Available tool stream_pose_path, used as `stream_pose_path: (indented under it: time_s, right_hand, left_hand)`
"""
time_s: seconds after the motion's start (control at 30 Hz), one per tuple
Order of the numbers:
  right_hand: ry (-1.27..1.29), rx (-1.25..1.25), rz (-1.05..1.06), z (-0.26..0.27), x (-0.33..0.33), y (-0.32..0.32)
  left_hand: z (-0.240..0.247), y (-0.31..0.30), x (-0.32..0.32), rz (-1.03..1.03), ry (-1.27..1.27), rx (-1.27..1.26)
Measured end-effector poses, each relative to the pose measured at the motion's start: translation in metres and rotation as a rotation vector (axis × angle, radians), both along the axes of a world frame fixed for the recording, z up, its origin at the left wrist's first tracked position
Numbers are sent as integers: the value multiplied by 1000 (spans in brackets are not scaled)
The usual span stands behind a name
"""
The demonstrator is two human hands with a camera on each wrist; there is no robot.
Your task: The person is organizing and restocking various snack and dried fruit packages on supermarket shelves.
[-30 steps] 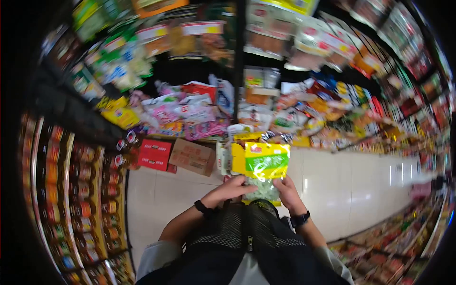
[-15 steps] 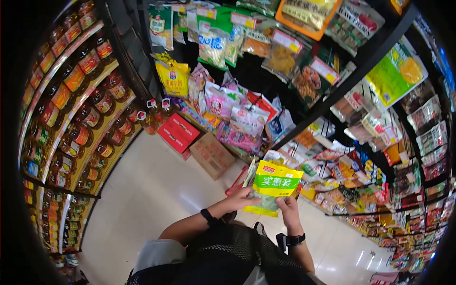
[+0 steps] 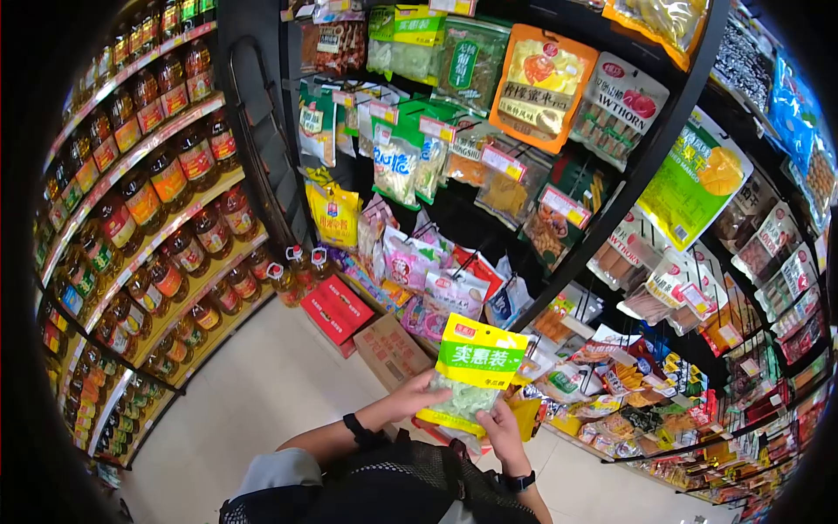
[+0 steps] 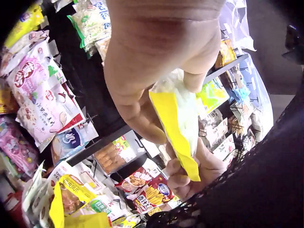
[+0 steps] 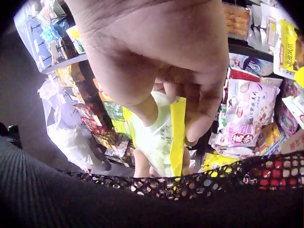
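Pouch (image 3: 478, 362): yellow/green pkg w/ clear lower part, pale green pcs showing; held up in front of body, slightly tilted, printed face to head cam. Top seal intact or not: can't tell.
Left hand (image 3: 416, 397): pinching pouch at L side, low; thumb on front, fingers behind.
Right hand (image 3: 504, 432): pinching pouch at lower R corner; thumb on front, fingers behind.
Grip: narrow both sides, lower half only; top edge unsupported.
Hanging stock: assorted pkgs on hooks beyond pouch, incl. orange bag (image 3: 543, 87) & green mango bag (image 3: 696, 179).
Loose stock: snack bags piled lower down, incl. pale pink bag (image 3: 454, 293) just beyond pouch top in head view.
Floor (image 3: 236, 367): red box (image 3: 339, 307) & brown carton (image 3: 391, 349), side by side, L of pouch.
Bottles (image 3: 168, 179): amber rows on shelves far L, well apart from hands.
Slip: prob. main risk; cause, slick-looking film in a low pinch, w/ a tip or drop to floor poss. on easing either thumb.
Crush: poss. damage to pcs or seal strain; cause, squeezing too hard.
Snag: poss. knocking of piled bags; cause, careless fwd reach at this height.
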State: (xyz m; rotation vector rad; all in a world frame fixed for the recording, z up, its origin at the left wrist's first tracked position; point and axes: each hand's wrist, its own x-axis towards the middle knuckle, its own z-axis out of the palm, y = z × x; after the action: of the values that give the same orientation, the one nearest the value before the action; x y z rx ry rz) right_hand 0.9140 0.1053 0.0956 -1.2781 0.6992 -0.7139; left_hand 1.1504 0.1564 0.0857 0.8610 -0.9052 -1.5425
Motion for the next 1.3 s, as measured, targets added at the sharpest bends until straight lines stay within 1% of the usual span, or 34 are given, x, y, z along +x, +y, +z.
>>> stream_pose_path:
  time_s: [0.03,0.17,0.27,0.3,0.33,0.4,0.43,0.53,0.57,0.6,0.67,0.73,0.8,0.87,0.93,0.97,1.0,1.07,1.13,1.2,1.3]
  right_hand:
    - [18,-4,-14,3,-1,-2]
    - [10,-40,-82,19,7,-13]
    - [1,-55,-138,32,27,-25]
    - [58,-88,-164,34,37,-32]
    - [69,-114,-156,43,52,-39]
    - [88,-169,-146,67,91,-55]
    - [138,-210,-148,77,112,-65]
    - [120,-364,-156,128,199,-90]
    - [141,-403,-134,150,228,-100]
    - [130,-434,-100,168,256,-111]
    - [214,-590,-94,196,306,-141]
    - [22,-542,-92,235,365,-166]
    - [8,-661,-115,273,412,-194]
    - [58,-544,-84,310,445,-220]
    - [-13,-554,-107,335,477,-243]
    - [-61,-534,-138,343,491,-253]
    - [-56,-527,-130,353,500,-259]
    - [-46,-513,-110,370,513,-270]
    - [-55,-458,-116,378,522,-277]
    - [-58,-414,-123,378,527,-281]
    - [-48,-428,-124,372,529,-285]
  left_hand:
    - [-2,-4,2,-19,-33,14]
    - [2,-31,13,-151,1,-6]
    - [16,-54,33,-177,-13,-67]
    - [24,-62,44,-170,19,-113]
    - [32,-69,59,-149,-11,-130]
    - [54,-82,97,-110,-73,-169]
    - [70,-89,118,-74,-77,-237]
    - [103,-116,199,45,-138,-376]
    - [111,-129,227,66,-110,-421]
    - [132,-138,254,69,-43,-443]
    - [164,-166,300,160,42,-546]
    - [208,-192,349,197,19,-599]
    - [248,-223,389,197,79,-637]
    - [289,-250,423,142,152,-640]
    - [324,-272,450,113,138,-659]
    - [335,-286,461,117,129,-692]
    - [345,-296,471,110,83,-723]
    - [357,-314,484,84,114,-744]
    - [369,-318,492,100,85,-679]
    - [371,-321,497,97,69,-643]
    - [369,-326,500,60,87,-638]
